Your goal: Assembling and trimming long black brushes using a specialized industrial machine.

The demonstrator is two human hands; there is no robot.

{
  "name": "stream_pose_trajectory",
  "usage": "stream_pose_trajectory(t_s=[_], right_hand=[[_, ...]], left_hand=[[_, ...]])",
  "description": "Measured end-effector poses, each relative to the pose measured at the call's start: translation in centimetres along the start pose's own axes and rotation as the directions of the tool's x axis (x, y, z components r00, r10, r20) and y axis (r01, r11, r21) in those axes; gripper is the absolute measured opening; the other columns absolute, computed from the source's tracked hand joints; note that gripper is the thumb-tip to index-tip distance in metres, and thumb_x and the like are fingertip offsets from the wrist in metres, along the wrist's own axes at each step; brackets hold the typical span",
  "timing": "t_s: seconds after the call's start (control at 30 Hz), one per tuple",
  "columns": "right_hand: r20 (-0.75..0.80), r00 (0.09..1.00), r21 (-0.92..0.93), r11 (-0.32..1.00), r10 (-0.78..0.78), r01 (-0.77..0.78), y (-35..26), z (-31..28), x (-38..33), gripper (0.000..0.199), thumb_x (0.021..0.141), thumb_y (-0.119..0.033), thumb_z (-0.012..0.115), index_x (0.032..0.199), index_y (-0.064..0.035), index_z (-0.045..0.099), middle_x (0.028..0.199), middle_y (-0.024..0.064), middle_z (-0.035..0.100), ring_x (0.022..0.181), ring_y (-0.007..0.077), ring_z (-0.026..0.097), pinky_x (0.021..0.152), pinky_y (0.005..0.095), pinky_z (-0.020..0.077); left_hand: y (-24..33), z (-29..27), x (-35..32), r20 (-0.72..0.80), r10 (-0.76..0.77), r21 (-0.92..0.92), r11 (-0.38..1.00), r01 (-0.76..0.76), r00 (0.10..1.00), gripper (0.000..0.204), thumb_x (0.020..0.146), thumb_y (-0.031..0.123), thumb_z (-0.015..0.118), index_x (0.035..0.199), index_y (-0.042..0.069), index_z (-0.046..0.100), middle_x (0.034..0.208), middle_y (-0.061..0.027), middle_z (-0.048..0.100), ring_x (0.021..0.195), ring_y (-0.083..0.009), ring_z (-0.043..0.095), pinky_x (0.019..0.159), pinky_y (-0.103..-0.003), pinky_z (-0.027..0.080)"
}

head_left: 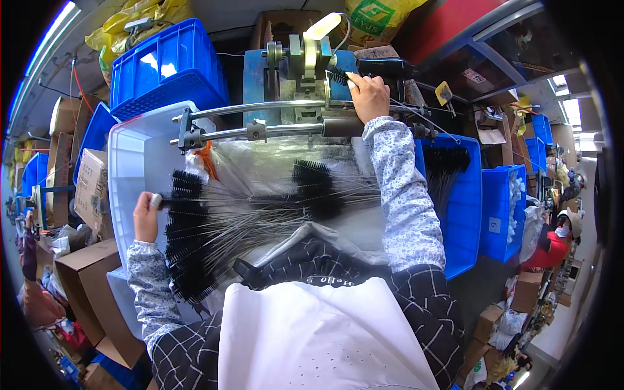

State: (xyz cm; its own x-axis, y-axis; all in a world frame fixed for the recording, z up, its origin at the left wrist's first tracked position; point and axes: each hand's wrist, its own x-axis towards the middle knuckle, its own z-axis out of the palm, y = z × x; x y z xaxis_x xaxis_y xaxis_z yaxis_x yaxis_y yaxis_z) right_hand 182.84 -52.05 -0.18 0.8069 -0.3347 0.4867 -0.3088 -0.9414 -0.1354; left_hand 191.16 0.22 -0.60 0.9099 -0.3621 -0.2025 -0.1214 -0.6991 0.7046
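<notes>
My right hand (370, 97) reaches up to the bench machine (311, 65), its fingers closed on a small black-bristled wire brush (338, 76) beside the machine's head. Lower and to the left, my left hand (145, 218) is closed at the edge of a large pile of similar brushes (188, 237), on the bristled end of one brush (170, 203). A small white piece shows at those fingertips; I cannot tell if it belongs to the brush. A second bunch of brushes (313, 188) lies in front of me, thin wire stems crossing the pile.
Two metal rods (260, 109) cross in front of the machine. A whitish tub (133, 169) lies left, below a blue crate (166, 68). To the right, a blue bin (465, 221) holds more brushes. Further right, a person in red (549, 247) is near shelves. Cardboard boxes (97, 292) stand lower left.
</notes>
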Motion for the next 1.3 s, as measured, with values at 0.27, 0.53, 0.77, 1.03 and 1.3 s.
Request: stream_pose_trajectory(t_s=[0.27,0.53,0.77,1.03,1.3], right_hand=[[0.12,0.992,-0.071,0.997,-0.024,0.033,0.9,2.0,1.3,0.031,0.079,-0.009,0.044,0.102,-0.0232,0.059,0.091,0.0009,0.058,0.096,0.0206,0.044,0.083,0.037,0.0302],[0.026,0.991,-0.162,0.979,0.128,-0.123,2.3,0.2,-0.2,0.043,0.075,-0.025,0.054,0.116,-0.0143,0.046,0.108,0.0023,0.05,0.105,0.0212,0.04,0.084,0.0434,0.0289],[0.103,0.97,0.128,0.964,0.22,-0.233,1.2,0.5,-0.7,0.037,0.074,-0.017,0.054,0.11,-0.0085,0.052,0.102,0.0081,0.056,0.095,0.025,0.052,0.079,0.0416,0.038],[0.077,0.979,0.149,0.969,0.189,-0.199,-2.1,1.6,-0.4,0.036,0.074,-0.015,0.053,0.108,-0.0062,0.052,0.101,0.0092,0.056,0.092,0.0252,0.052,0.077,0.0421,0.0378],[0.159,0.967,0.116,0.969,0.199,-0.219,-7.2,1.9,0.4,0.035,0.075,-0.017,0.052,0.109,-0.0062,0.051,0.099,0.0103,0.055,0.093,0.0253,0.052,0.076,0.0415,0.0391]], left_hand=[[3.2,-6.6,1.1,-0.629,0.242,-0.068,0.929,-0.363,0.738,0.016,0.09,0.017,0.041,0.095,0.003,0.048,0.086,-0.002,0.048,0.081,-0.0091,0.045,0.075,-0.021,0.037],[6.1,-10.0,0.4,-0.741,0.17,-0.268,0.813,-0.518,0.65,0.019,0.089,0.02,0.042,0.097,0.003,0.046,0.087,-0.0016,0.047,0.079,-0.0083,0.045,0.071,-0.022,0.038],[7.2,-7.2,1.3,-0.668,0.111,-0.455,0.722,-0.521,0.736,0.022,0.089,0.025,0.045,0.097,0.005,0.047,0.086,-0.0001,0.047,0.076,-0.0067,0.044,0.067,-0.02,0.037],[7.2,-8.2,0.7,-0.688,0.089,-0.493,0.671,-0.554,0.721,0.02,0.088,0.021,0.046,0.099,0.005,0.047,0.087,-0.0007,0.048,0.08,-0.008,0.047,0.071,-0.022,0.04],[8.2,-6.9,2.2,-0.64,0.126,-0.56,0.598,-0.573,0.758,0.023,0.087,0.021,0.047,0.103,0.004,0.047,0.094,-0.0036,0.051,0.084,-0.0119,0.052,0.076,-0.025,0.044]])
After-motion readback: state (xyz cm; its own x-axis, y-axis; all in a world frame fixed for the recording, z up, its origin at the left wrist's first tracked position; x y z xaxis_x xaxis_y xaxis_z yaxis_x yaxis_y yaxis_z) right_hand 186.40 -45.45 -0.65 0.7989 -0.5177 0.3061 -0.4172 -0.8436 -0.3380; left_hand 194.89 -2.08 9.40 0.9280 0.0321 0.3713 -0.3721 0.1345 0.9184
